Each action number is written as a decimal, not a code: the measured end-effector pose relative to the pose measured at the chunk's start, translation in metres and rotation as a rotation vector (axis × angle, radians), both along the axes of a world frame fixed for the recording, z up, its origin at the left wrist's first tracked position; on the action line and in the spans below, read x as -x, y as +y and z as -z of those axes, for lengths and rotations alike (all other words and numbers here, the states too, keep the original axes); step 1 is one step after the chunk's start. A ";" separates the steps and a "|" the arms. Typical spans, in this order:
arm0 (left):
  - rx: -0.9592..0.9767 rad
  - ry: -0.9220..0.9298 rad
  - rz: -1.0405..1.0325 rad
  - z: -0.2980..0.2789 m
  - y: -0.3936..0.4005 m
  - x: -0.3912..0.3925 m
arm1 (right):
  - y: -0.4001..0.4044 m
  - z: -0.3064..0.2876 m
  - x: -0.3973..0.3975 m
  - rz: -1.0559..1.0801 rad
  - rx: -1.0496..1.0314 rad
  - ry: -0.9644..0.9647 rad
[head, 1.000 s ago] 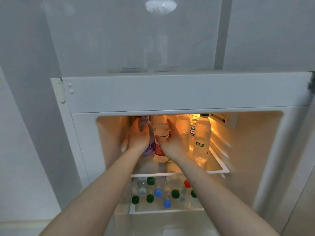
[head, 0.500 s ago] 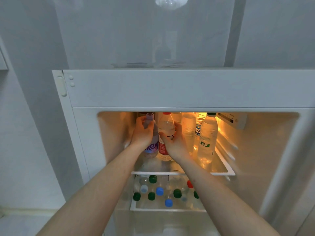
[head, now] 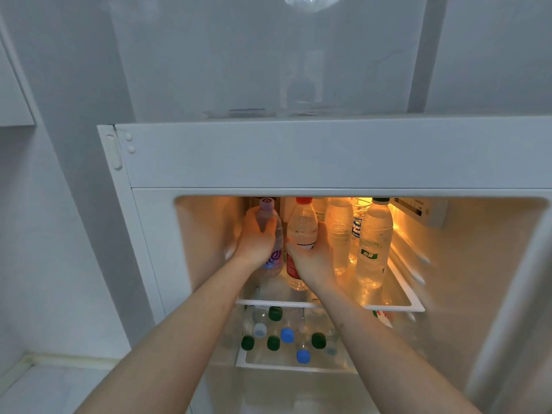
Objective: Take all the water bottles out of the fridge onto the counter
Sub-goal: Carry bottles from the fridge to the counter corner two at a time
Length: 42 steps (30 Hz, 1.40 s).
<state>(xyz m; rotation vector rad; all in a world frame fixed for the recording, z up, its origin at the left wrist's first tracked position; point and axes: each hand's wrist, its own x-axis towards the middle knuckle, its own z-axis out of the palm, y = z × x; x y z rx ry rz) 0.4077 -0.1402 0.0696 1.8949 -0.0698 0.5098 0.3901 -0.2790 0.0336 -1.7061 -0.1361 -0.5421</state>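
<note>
While both arms reach into the open fridge, the scene stands as follows.

Purple-cap bottle: the bottle with a purple cap and purple label (head: 270,234) stands upright on the upper shelf, at the left end of the row.
Left hand: the left hand (head: 256,241) has its fingers curled round the purple-cap bottle and grips it near the shoulder.
Red-cap bottle: the bottle with a red cap and red label (head: 301,231) stands just beside the first one, at its 3 o'clock.
Right hand: the right hand (head: 312,253) wraps its fingers round the middle of the red-cap bottle and holds it.
Other bottles above: a green-cap bottle (head: 374,243) stands at 3 o'clock from the right hand, and more clear bottles stand between and behind them.
Upper shelf: the white-rimmed shelf (head: 397,307) bears all these bottles, under warm yellow light.
Lower bin: the tray below (head: 263,365), at 6 o'clock from the hands, holds bottles with green, blue and pale caps seen from the top.
Fridge: the white frame (head: 298,153) is at 12 o'clock above the opening.
</note>
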 end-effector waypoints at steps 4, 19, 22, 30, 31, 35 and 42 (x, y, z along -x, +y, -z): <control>-0.013 0.025 -0.020 -0.002 0.000 0.009 | -0.002 0.001 0.000 -0.012 -0.031 -0.011; -0.521 -0.118 -0.070 0.013 0.000 0.080 | -0.004 0.010 0.034 -0.028 -0.147 -0.078; -0.425 -0.143 -0.017 0.011 -0.001 0.107 | -0.004 0.003 0.057 -0.029 -0.180 -0.082; -0.105 -0.119 0.005 0.000 0.026 0.231 | 0.000 -0.011 0.163 -0.144 -0.201 -0.137; -0.071 -0.119 0.010 0.000 0.031 0.251 | 0.001 -0.013 0.178 -0.172 -0.161 -0.122; 0.004 -0.081 -0.056 0.010 0.064 0.340 | 0.011 -0.021 0.236 -0.373 0.046 -0.060; -0.060 0.094 -0.304 0.054 0.130 0.504 | 0.073 -0.005 0.340 -0.760 0.143 0.035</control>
